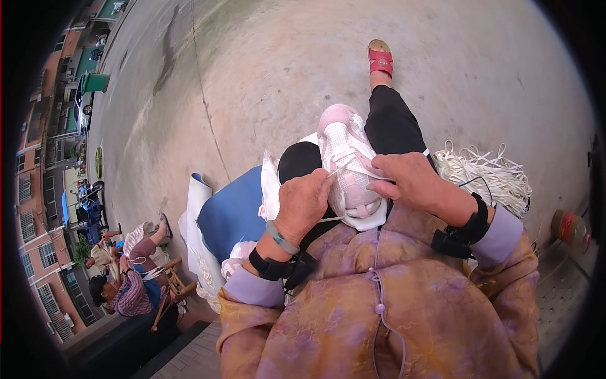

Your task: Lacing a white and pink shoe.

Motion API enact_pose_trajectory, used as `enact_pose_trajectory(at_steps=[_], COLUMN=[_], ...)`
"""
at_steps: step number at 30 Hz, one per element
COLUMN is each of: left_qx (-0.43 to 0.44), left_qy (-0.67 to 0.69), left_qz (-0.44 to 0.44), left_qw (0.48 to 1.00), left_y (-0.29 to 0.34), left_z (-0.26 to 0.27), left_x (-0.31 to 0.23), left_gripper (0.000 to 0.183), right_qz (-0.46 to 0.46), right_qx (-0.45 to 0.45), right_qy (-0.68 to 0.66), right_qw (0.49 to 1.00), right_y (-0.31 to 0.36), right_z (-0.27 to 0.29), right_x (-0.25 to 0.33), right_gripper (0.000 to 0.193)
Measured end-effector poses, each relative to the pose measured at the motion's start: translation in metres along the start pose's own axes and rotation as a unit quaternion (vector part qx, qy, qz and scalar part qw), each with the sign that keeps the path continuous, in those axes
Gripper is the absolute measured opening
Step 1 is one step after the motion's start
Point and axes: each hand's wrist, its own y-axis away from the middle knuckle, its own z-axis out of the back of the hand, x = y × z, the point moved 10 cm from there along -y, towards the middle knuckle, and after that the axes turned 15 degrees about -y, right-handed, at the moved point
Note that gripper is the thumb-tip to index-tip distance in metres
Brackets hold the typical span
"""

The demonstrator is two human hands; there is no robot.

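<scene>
A pink and white sneaker [344, 136] rests across my lap, toe pointing away from me. White shoelace [346, 165] crosses over its tongue in the lower eyelets. My left hand [304, 201] is closed at the shoe's left side, thumb and fingertips pinching the lace. On the opposite side my right hand [407, 180] pinches the lace too, its thumb bent over the pink collar. The lace between the two hands looks crossed above the tongue. Both wrists wear black straps.
A heap of white laces [486, 177] lies at right, near a jar [571, 230] with a red label. To my left are a blue sheet [230, 211] and more pink-white shoes [240, 256]. Another person [136, 294] sits farther left by a wooden stool [180, 281].
</scene>
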Motion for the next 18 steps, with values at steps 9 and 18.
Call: enact_pose_trajectory(at_steps=[9, 18], left_qx=[-0.012, 0.253], left_qy=[-0.054, 0.383], left_qz=[-0.046, 0.197], left_qw=[0.997, 0.866], left_y=[0.011, 0.033], left_z=[0.006, -0.038], left_x=[0.01, 0.064], left_gripper=[0.017, 0.034], right_qz=[-0.039, 0.087], right_qx=[0.025, 0.002], right_qy=[0.063, 0.215], right_qw=[0.997, 0.973], right_y=[-0.012, -0.007], right_z=[-0.016, -0.005], right_x=[-0.007, 0.011], right_gripper=[0.018, 0.014])
